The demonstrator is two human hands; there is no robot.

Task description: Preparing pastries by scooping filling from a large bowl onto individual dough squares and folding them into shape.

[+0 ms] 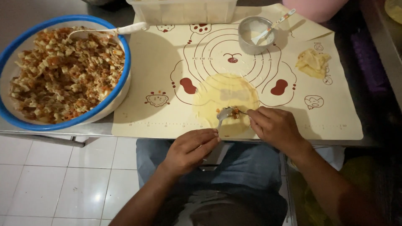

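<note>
A thin round pale wrapper point(226, 98) lies flat on a cream baking mat point(155, 62) with printed circles. My left hand point(190, 148) holds a metal spoon point(223, 115) by its handle, its bowl resting on a small heap of chopped filling point(235, 113) at the wrapper's near edge. My right hand point(274, 127) rests at the wrapper's near right edge with its fingers touching the filling beside the spoon.
A large blue-rimmed bowl point(12, 50) of chopped orange and beige filling with a white ladle point(125, 29) stands at left. A small metal cup point(255, 35) holds a spoon. Folded wrappers point(312, 62) lie at right, a white tub point(184, 10) behind.
</note>
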